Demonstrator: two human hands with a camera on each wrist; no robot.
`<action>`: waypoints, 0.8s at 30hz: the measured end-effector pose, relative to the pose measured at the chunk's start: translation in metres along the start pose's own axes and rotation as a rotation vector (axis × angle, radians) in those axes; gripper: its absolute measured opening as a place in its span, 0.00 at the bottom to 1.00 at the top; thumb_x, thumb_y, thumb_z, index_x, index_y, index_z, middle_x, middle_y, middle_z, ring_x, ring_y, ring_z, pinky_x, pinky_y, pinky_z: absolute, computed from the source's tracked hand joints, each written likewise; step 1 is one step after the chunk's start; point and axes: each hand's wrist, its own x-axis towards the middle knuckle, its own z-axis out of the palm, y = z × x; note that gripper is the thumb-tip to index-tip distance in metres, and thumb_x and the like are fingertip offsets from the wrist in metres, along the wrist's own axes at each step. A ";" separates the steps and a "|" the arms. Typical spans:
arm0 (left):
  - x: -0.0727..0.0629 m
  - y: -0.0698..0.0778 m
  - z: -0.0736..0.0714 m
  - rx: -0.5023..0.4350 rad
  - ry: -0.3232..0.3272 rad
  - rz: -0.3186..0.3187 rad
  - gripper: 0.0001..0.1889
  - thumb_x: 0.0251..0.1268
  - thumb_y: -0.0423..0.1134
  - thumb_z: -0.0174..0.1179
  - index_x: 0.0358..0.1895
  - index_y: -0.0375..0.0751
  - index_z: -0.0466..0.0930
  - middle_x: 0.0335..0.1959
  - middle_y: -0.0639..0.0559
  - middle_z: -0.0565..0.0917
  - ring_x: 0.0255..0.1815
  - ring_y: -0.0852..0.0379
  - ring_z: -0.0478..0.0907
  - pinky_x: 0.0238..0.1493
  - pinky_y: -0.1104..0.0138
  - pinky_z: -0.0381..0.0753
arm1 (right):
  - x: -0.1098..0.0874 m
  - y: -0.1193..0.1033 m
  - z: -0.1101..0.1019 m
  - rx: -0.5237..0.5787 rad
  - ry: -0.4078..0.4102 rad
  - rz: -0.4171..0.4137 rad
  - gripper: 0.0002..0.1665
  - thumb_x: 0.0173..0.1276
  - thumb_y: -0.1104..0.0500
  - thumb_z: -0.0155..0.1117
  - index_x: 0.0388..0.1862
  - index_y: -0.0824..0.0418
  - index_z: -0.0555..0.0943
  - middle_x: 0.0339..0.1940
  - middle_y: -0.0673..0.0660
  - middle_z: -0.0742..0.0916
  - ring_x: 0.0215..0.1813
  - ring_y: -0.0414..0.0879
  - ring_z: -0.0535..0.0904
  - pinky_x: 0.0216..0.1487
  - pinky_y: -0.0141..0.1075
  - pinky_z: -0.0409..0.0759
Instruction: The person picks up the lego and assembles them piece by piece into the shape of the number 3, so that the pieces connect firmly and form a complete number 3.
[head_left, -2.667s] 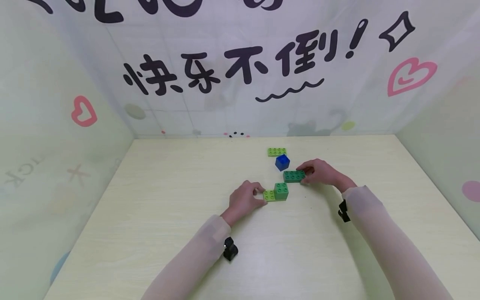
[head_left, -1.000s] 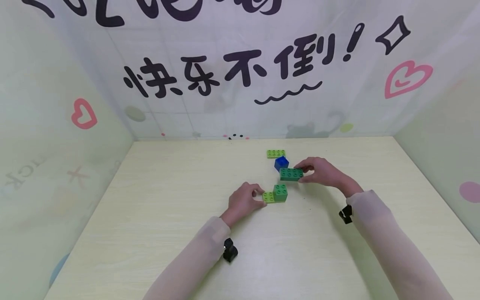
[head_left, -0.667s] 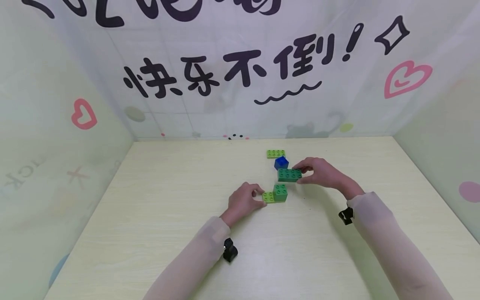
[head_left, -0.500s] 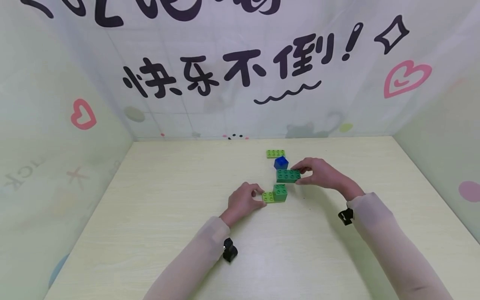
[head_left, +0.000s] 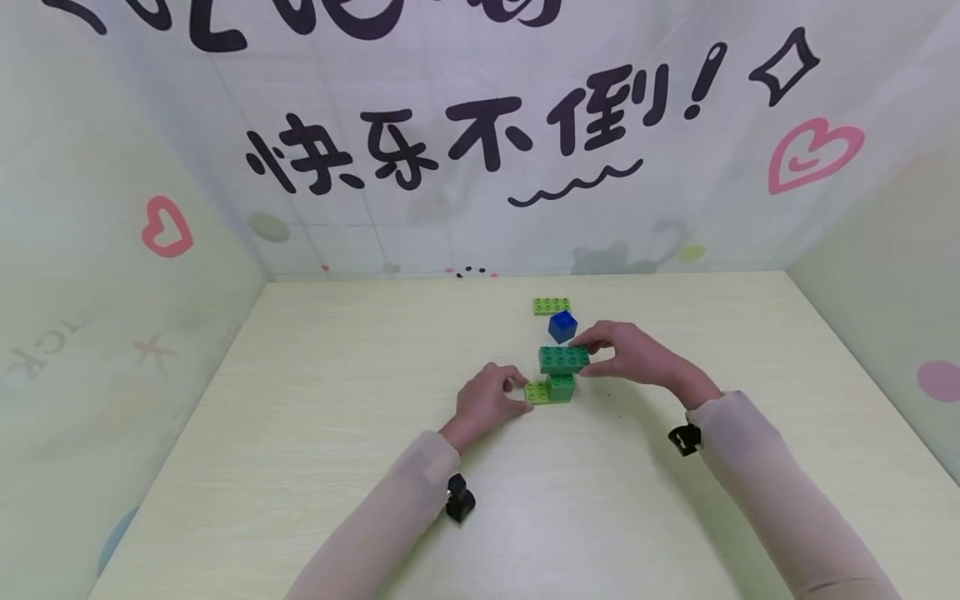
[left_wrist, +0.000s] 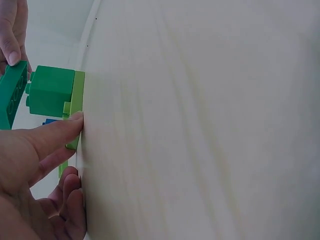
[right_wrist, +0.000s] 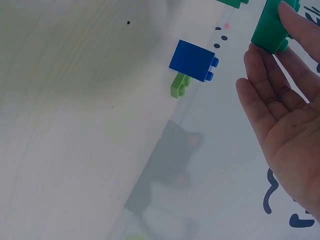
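My left hand (head_left: 489, 402) pinches the left end of a light green building plate (head_left: 534, 392) lying on the table. A square green building brick (head_left: 560, 388) is mounted on the plate's right part, its studs facing up. With thumb and fingers, my right hand (head_left: 637, 354) grips a long dark green building brick (head_left: 564, 360) by its right end. That long brick hangs over the square one; in the left wrist view a small gap separates the long brick (left_wrist: 12, 95) from the square brick's (left_wrist: 52, 91) studs. The right wrist view shows the fingertips around its end.
Just behind the long brick stands a blue brick (head_left: 562, 327), turned at an angle. A second light green plate (head_left: 552, 306) lies behind it, toward the back of the table (head_left: 337, 358). Printed cloth walls (head_left: 420, 242) enclose the table's back and sides.
My right hand has lifted the long dark green brick from beside the blue brick and carried it left and nearer, over the square brick. The left hand keeps its hold on the plate.
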 end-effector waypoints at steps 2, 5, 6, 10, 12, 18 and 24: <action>0.000 0.000 0.000 0.006 0.000 0.001 0.18 0.46 0.44 0.70 0.44 0.49 0.82 0.31 0.55 0.72 0.31 0.59 0.70 0.27 0.66 0.66 | 0.000 -0.001 0.001 0.001 -0.007 -0.002 0.25 0.57 0.61 0.68 0.54 0.66 0.77 0.44 0.57 0.80 0.49 0.56 0.75 0.52 0.50 0.71; 0.000 0.000 0.000 0.009 0.005 0.005 0.18 0.46 0.44 0.71 0.44 0.49 0.82 0.31 0.55 0.73 0.32 0.59 0.70 0.27 0.66 0.66 | 0.001 -0.002 0.004 0.006 -0.012 -0.007 0.25 0.57 0.61 0.68 0.54 0.65 0.77 0.44 0.56 0.80 0.49 0.57 0.75 0.52 0.50 0.71; 0.000 0.000 0.000 0.010 0.006 0.006 0.18 0.46 0.44 0.71 0.44 0.49 0.82 0.31 0.55 0.73 0.32 0.59 0.70 0.27 0.66 0.66 | 0.001 -0.003 0.004 0.007 -0.013 -0.010 0.25 0.58 0.61 0.68 0.54 0.65 0.77 0.44 0.56 0.80 0.49 0.57 0.75 0.51 0.50 0.71; 0.001 0.000 0.000 0.008 0.003 0.003 0.18 0.46 0.44 0.71 0.44 0.50 0.83 0.31 0.55 0.73 0.32 0.59 0.70 0.27 0.66 0.66 | 0.002 -0.004 0.008 0.020 -0.013 -0.010 0.25 0.58 0.60 0.68 0.55 0.66 0.76 0.45 0.57 0.80 0.49 0.56 0.75 0.51 0.50 0.72; 0.001 0.000 0.000 0.011 -0.001 0.000 0.18 0.46 0.44 0.71 0.44 0.50 0.83 0.32 0.55 0.73 0.32 0.59 0.70 0.27 0.66 0.66 | 0.002 -0.004 0.010 0.023 -0.012 -0.013 0.26 0.57 0.60 0.68 0.55 0.66 0.76 0.46 0.57 0.80 0.49 0.56 0.75 0.50 0.50 0.72; 0.002 0.000 0.000 0.012 -0.006 -0.002 0.17 0.46 0.44 0.71 0.43 0.50 0.83 0.32 0.55 0.73 0.33 0.59 0.71 0.27 0.66 0.67 | 0.002 -0.003 0.015 0.025 -0.016 -0.025 0.26 0.57 0.59 0.68 0.54 0.65 0.76 0.46 0.57 0.80 0.49 0.57 0.76 0.49 0.49 0.73; 0.002 0.000 0.000 -0.001 -0.007 -0.006 0.17 0.46 0.44 0.71 0.43 0.49 0.82 0.32 0.54 0.73 0.32 0.58 0.71 0.27 0.66 0.67 | 0.003 -0.005 0.018 0.045 -0.022 -0.011 0.25 0.57 0.59 0.68 0.54 0.64 0.76 0.46 0.57 0.80 0.49 0.57 0.75 0.50 0.50 0.72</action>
